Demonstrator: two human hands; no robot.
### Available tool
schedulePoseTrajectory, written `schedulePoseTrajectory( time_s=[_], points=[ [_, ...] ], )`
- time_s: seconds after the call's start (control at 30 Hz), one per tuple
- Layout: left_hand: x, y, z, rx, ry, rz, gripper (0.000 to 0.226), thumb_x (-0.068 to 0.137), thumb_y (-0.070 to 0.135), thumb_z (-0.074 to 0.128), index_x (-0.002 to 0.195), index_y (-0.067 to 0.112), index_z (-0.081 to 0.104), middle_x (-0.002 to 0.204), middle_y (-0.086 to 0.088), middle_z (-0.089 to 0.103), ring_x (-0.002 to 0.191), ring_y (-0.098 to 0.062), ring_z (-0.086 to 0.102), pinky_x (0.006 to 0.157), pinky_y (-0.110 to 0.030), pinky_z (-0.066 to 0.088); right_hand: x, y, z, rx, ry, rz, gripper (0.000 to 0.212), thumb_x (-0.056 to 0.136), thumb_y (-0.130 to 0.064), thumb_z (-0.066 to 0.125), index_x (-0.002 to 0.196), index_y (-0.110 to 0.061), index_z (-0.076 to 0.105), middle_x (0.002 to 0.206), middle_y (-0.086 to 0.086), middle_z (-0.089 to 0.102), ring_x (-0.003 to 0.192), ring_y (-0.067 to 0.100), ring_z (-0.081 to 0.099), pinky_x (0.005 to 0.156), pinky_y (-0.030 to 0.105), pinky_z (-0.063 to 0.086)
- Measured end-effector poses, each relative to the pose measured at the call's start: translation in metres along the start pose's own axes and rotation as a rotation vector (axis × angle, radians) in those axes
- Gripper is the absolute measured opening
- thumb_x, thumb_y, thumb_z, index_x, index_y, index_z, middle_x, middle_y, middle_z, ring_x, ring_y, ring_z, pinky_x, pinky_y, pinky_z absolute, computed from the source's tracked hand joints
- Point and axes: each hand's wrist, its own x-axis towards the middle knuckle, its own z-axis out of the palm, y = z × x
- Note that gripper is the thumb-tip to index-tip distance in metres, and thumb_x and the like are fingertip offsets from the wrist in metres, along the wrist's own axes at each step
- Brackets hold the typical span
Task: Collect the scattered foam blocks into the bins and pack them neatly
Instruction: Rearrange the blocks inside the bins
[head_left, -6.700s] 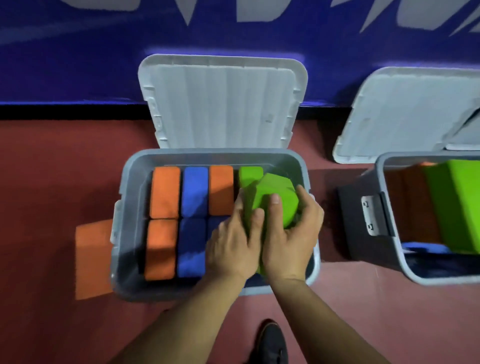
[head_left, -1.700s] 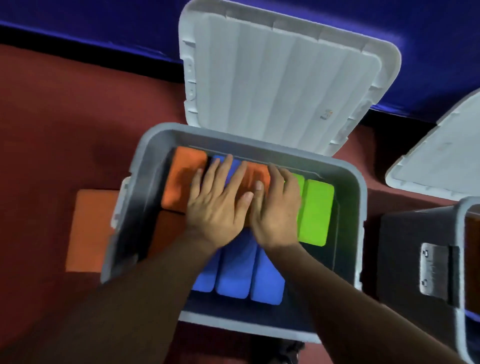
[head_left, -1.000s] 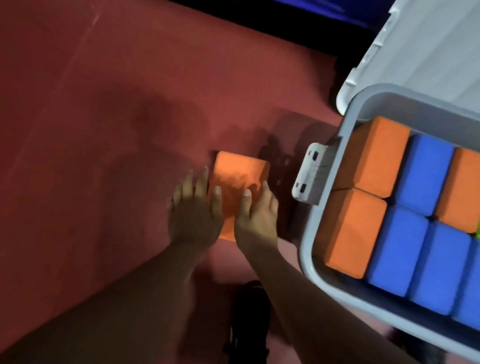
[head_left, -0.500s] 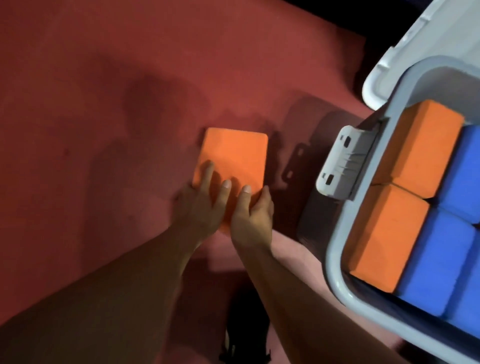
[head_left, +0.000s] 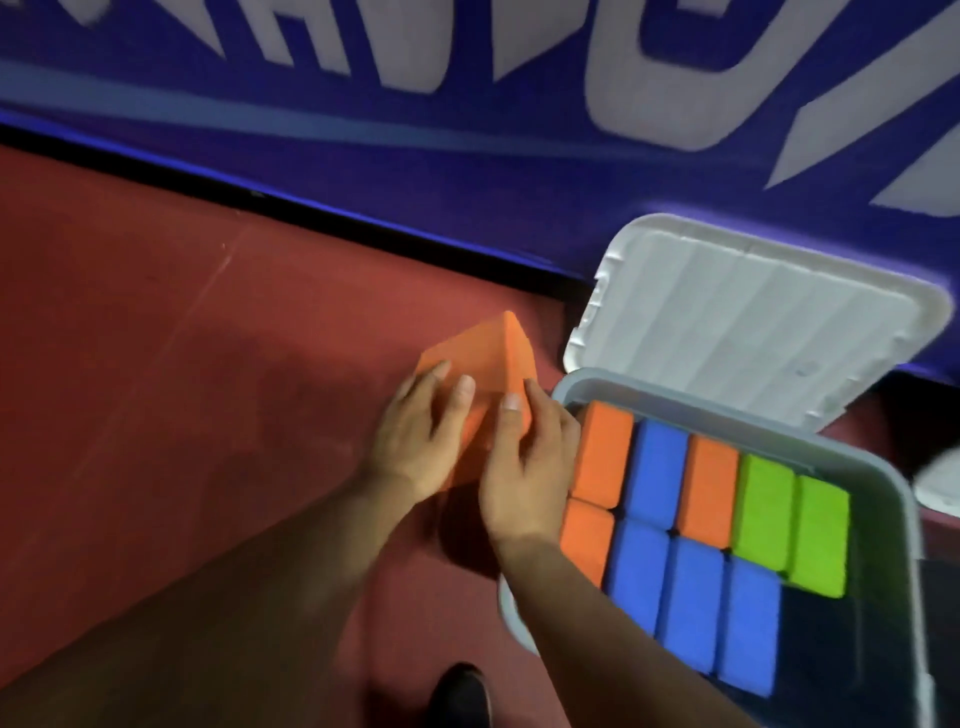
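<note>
- The held block (head_left: 483, 358), orange, is tilted with one corner pointing far. It sits just left of the bin's far-left corner; whether it touches the floor I cannot tell.
- The left hand (head_left: 415, 436) has bent fingers over the block's left face, and the right hand (head_left: 524, 467) has curled fingers on its right side. Together the two hands grip this one block between them.
- The bin (head_left: 883, 470), grey, lies right of the hands and holds nine blocks packed in two rows.
- There are three orange blocks (head_left: 602, 452): two at the left end, one far and one near, and a third in the far row between blue and green.
- There are four blue blocks (head_left: 657, 473): one in the far row and three side by side in the near row.
- Two green blocks (head_left: 763, 514) stand side by side at the right end of the far row.
- The bin's dark bottom shows at its near-right corner.
- One ribbed lid (head_left: 753, 322) stands open at the bin's far side, against the blue wall (head_left: 363, 156).
- One dark shoe (head_left: 462, 696) is nearest, on the red floor (head_left: 156, 364).
</note>
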Motion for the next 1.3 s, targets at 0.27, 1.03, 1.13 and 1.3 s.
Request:
schedulePoseTrajectory(
  time_s=[0.27,1.03,1.13,1.3],
  points=[
    [-0.05,0.189,0.089,-0.137,-0.263,0.158,0.076,0.089,0.078,0.012,0.158,0.047,0.005,0.156,-0.005,0.044,0.143,-0.024,0.041,0.118,-0.042,0.03,0.055,-0.024,-0.169,0.062,0.423,0.04,0.078,0.089,-0.069,0.037,0.149,-0.02,0.046,0.146,0.003,0.055,0.135,0.02,0.047,0.115,0.042,0.035],
    [-0.198,0.269,0.33,0.179,-0.562,0.037,0.048,0.098,0.067,0.003,0.144,0.065,-0.007,0.121,-0.016,0.066,0.111,-0.036,0.063,0.093,-0.045,0.046,0.016,0.17,-0.423,-0.15,0.106,0.454,0.055,0.104,-0.059,0.03,0.155,-0.038,0.034,0.151,0.001,0.052,0.135,0.024,0.051,0.107,0.032,0.038],
    [-0.185,0.255,0.343,0.22,-0.536,0.009,0.048,0.099,0.065,0.002,0.146,0.063,-0.006,0.115,-0.015,0.068,0.105,-0.035,0.065,0.091,-0.046,0.048,0.025,0.189,-0.41,-0.137,0.094,0.449,0.055,0.105,-0.057,0.032,0.156,-0.037,0.034,0.154,-0.002,0.049,0.138,0.022,0.048,0.107,0.03,0.037],
    [-0.17,0.22,0.382,0.229,-0.421,0.088,0.051,0.101,0.057,0.002,0.152,0.053,0.002,0.14,-0.002,0.059,0.127,-0.025,0.054,0.111,-0.045,0.036,0.034,0.23,-0.395,-0.137,0.051,0.421,0.057,0.104,-0.06,0.029,0.156,-0.037,0.032,0.153,-0.002,0.05,0.135,0.02,0.05,0.109,0.034,0.04]
  ],
)
